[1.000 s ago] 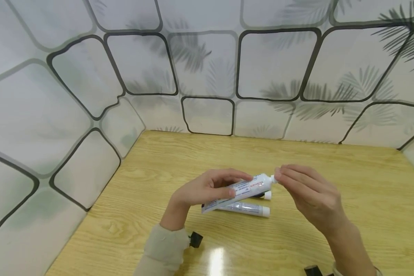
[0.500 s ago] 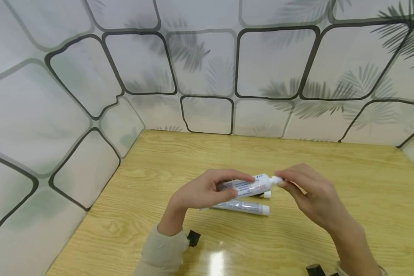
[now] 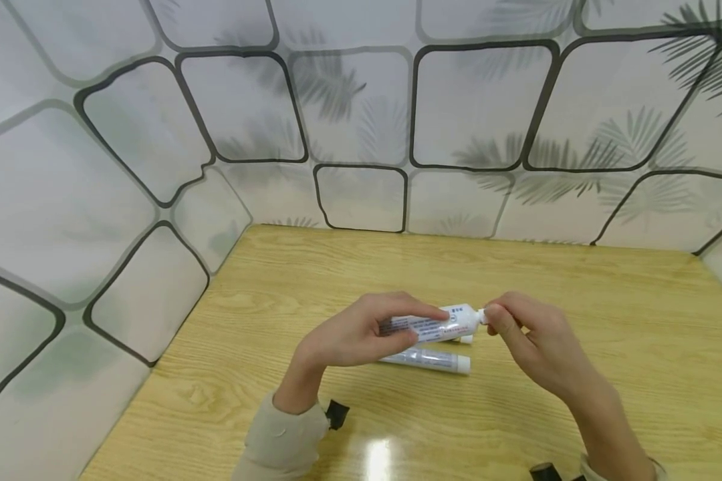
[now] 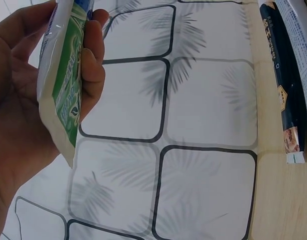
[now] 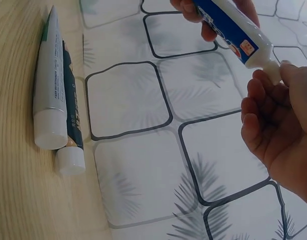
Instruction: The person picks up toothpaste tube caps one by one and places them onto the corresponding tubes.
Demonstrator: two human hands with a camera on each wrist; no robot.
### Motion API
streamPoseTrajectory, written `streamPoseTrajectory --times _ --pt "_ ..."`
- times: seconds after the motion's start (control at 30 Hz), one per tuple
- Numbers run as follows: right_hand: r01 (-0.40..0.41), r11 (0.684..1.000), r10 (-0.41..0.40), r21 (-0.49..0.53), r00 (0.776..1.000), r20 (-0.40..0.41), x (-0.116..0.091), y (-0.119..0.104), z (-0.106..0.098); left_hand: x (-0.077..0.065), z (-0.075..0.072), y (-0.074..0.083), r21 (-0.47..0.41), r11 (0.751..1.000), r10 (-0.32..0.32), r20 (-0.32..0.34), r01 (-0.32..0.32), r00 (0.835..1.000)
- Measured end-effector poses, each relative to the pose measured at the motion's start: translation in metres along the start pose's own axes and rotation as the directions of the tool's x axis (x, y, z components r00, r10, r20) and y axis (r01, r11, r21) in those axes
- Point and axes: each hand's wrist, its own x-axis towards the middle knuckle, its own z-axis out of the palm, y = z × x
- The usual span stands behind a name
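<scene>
A toothpaste tube (image 3: 460, 321), white with printed text, is held above the table in my left hand (image 3: 361, 333), thumb on the near side and fingers over the far side. Its green flat end (image 4: 68, 85) shows in the left wrist view. My right hand (image 3: 541, 344) pinches the small white cap (image 5: 272, 71) at the tube's neck between thumb and fingertips. Below lie two more tubes: a white one (image 3: 427, 359) with a white cap and, beside it, a dark one (image 4: 281, 75), mostly hidden in the head view.
The wood-grain table (image 3: 265, 280) meets a wall (image 3: 361, 120) covered in black and grey outlines and leaf prints. Black camera mounts (image 3: 337, 414) sit at my wrists. A bright reflection lies on the table near the front.
My right-hand fingers have shifted around the cap, from extended to curled with the thumb now showing. The held tube has turned slightly and levelled out, still in my left hand.
</scene>
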Motion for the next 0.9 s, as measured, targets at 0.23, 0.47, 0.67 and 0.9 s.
streamPoseTrajectory --times 0.23,0.47,0.67,0.9 --pt "-0.162 0.987 0.163 0.025 0.985 -0.064 0.0 -0.006 0.006 0.002 0.001 0.001 0.004 1.0 0.003 -0.006 -0.003 1.0" --pt "-0.035 0.987 0.065 0.158 0.98 -0.19 0.003 -0.006 0.012 0.002 0.001 -0.002 0.023 1.0 0.015 -0.028 -0.015 0.999" --pt "-0.041 0.993 0.048 0.114 0.997 -0.059 0.002 -0.007 -0.003 0.0 -0.001 -0.004 0.012 1.0 -0.002 -0.04 0.003 0.999" --pt "-0.06 0.992 0.051 0.108 0.995 0.084 0.002 -0.011 -0.016 -0.001 -0.002 -0.004 0.005 1.0 0.003 -0.033 -0.003 0.999"
